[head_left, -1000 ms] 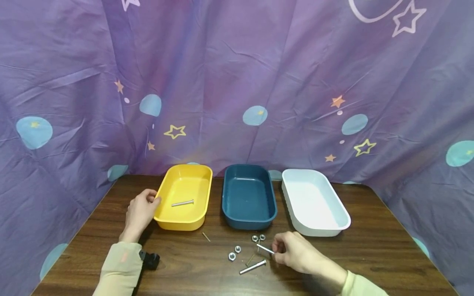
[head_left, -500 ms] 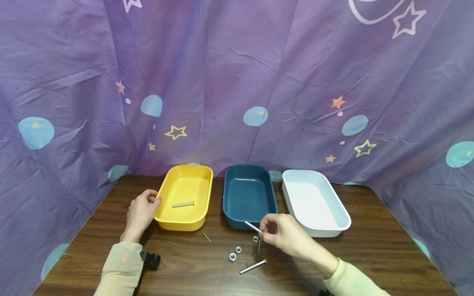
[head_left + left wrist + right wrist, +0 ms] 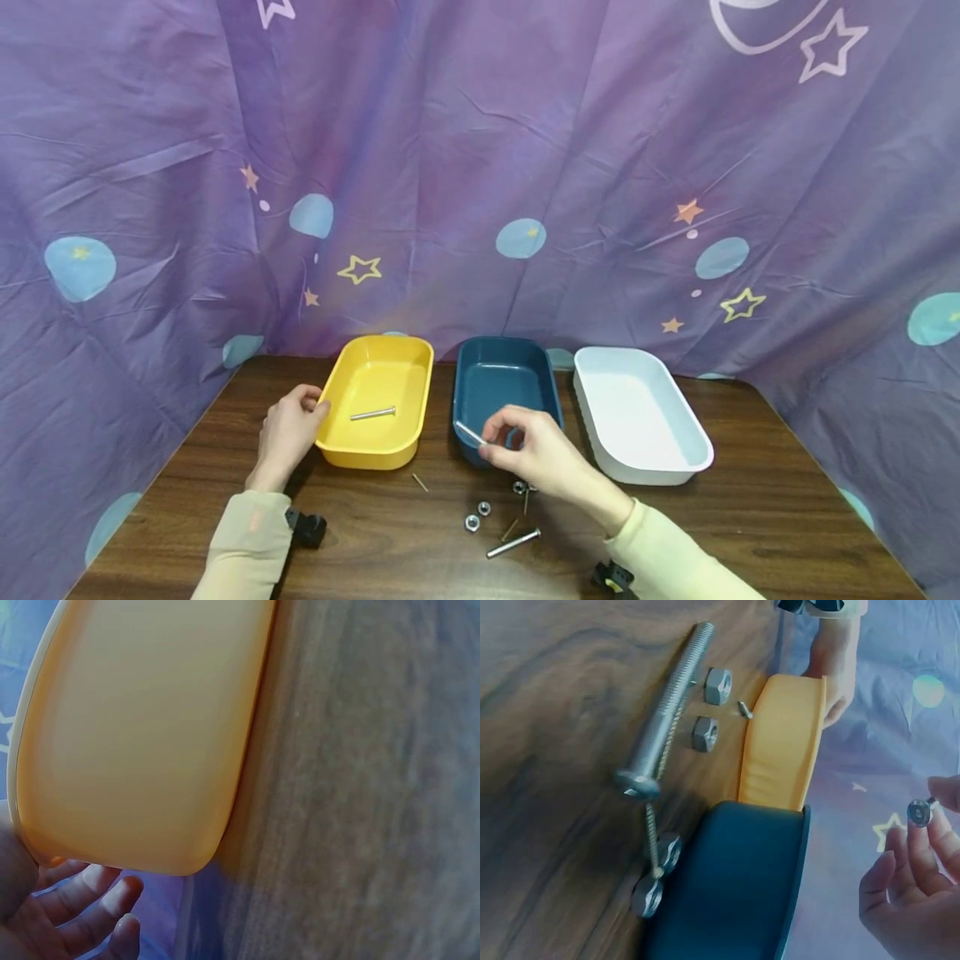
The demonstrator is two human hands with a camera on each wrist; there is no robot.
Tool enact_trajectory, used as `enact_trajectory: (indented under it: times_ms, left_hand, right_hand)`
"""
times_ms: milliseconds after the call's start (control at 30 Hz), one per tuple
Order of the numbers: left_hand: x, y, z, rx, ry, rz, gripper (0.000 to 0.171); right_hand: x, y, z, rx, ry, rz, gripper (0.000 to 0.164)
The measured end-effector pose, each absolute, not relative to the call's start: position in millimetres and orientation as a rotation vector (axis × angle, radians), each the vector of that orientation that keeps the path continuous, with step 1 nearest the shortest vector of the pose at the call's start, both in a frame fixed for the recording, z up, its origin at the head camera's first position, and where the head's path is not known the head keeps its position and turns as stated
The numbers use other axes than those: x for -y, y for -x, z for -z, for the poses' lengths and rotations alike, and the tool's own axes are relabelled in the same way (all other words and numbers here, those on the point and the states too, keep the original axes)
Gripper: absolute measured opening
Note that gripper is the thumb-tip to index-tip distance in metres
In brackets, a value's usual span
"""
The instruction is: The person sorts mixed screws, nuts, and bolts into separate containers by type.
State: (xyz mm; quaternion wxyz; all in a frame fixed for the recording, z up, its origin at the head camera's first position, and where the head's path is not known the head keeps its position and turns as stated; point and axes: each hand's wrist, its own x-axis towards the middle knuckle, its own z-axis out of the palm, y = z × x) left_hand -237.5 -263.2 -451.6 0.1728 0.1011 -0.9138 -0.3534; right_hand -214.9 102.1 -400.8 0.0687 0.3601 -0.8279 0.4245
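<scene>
My right hand point(image 3: 536, 452) pinches a silver bolt point(image 3: 470, 433) between thumb and fingers, above the front of the dark blue tray point(image 3: 459, 392). In the right wrist view the round bolt head point(image 3: 919, 813) faces the camera. My left hand point(image 3: 288, 429) grips the left rim of the yellow tray point(image 3: 367, 458), thumb at the rim. The left wrist view shows its fingers point(image 3: 86, 896) loosely bent outside the tray wall. One long bolt point(image 3: 372, 413) lies inside the yellow tray. On the table lie another long bolt point(image 3: 513, 543), several hex nuts point(image 3: 472, 523) and thin screws point(image 3: 420, 482).
A white tray point(image 3: 637, 471) stands right of the dark blue one. All three trays sit in a row at the back of the wooden table point(image 3: 390, 550). Behind hangs a purple curtain point(image 3: 450, 167) with stars. Black wrist mounts point(image 3: 306, 528) are on both arms.
My right hand has lifted the bolt off the table area and carried it left and away from me, over the dark blue tray's front. My left hand stays at the yellow tray.
</scene>
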Motion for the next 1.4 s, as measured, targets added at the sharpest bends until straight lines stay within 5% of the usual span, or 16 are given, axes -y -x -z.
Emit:
enact_trajectory:
  times_ms: [533,1400]
  left_hand:
    - [270,236,451,2.582,-0.308,0.996,0.029]
    - [266,240,454,2.579,-0.302,1.047,0.027]
  right_hand:
    - [-28,236,406,2.324,-1.259,-1.129,0.012]
    - [52,283,427,2.442,-1.153,-0.958,0.004]
